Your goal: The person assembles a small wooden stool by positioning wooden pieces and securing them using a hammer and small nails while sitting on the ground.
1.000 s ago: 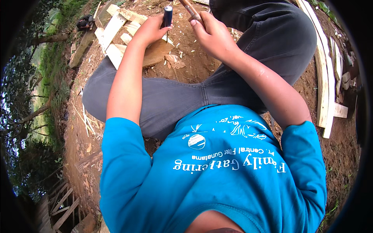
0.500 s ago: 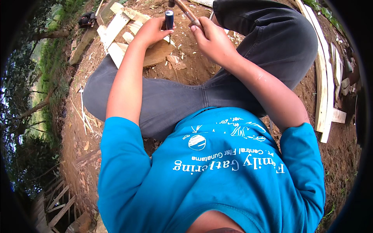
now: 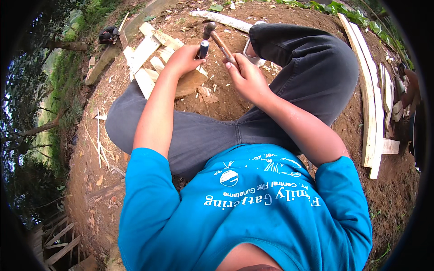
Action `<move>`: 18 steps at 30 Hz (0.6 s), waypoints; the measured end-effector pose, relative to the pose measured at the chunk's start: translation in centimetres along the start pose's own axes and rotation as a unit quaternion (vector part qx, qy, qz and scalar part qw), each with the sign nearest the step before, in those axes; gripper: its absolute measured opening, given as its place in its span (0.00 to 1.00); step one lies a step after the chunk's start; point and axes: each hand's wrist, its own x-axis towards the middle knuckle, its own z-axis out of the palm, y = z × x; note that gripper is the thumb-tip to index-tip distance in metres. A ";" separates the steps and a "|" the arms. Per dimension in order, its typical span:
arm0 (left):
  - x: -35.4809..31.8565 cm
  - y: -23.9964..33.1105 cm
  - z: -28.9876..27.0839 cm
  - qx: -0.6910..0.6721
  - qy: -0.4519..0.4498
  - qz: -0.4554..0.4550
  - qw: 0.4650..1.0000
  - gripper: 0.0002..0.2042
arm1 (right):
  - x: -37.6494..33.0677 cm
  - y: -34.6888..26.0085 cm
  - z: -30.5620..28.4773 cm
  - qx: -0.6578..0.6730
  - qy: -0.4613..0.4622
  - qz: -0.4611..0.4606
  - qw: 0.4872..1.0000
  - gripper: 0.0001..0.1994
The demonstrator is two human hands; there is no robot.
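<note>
My left hand (image 3: 183, 62) is closed around the dark handle of a chisel (image 3: 204, 49), whose pale metal cap points up; its blade is hidden. Under that hand lies a brown wooden block (image 3: 190, 84) on the ground. My right hand (image 3: 247, 79) grips a hammer (image 3: 221, 45) by its worn wooden handle. The dark, rounded hammer head is just beyond the chisel's cap in the picture; whether they touch I cannot tell.
Pale boards (image 3: 145, 54) lie piled beyond my left knee. Long planks (image 3: 368, 99) stretch along my right side. Wood chips (image 3: 208, 92) litter the soil between my bent legs. A whitish pole (image 3: 221, 19) lies ahead. Part of another person (image 3: 410, 88) shows at the far right.
The view has shifted, so both hands sit lower in the picture and the whole hammer head shows. The chisel handle leans slightly and less of it shows. Both grips stay the same.
</note>
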 end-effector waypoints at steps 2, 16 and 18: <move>0.2 0.8 -0.2 -0.008 0.021 -0.011 1.000 0.13 | 0.1 0.3 0.3 0.005 0.019 0.008 1.000 0.13; 1.8 1.9 1.1 -0.011 0.012 0.047 0.999 0.14 | 1.3 -1.7 -1.6 0.075 0.085 0.004 0.994 0.11; 1.7 2.0 1.1 -0.014 0.026 0.059 0.998 0.14 | 1.5 -1.6 -1.9 0.104 0.078 -0.007 0.991 0.11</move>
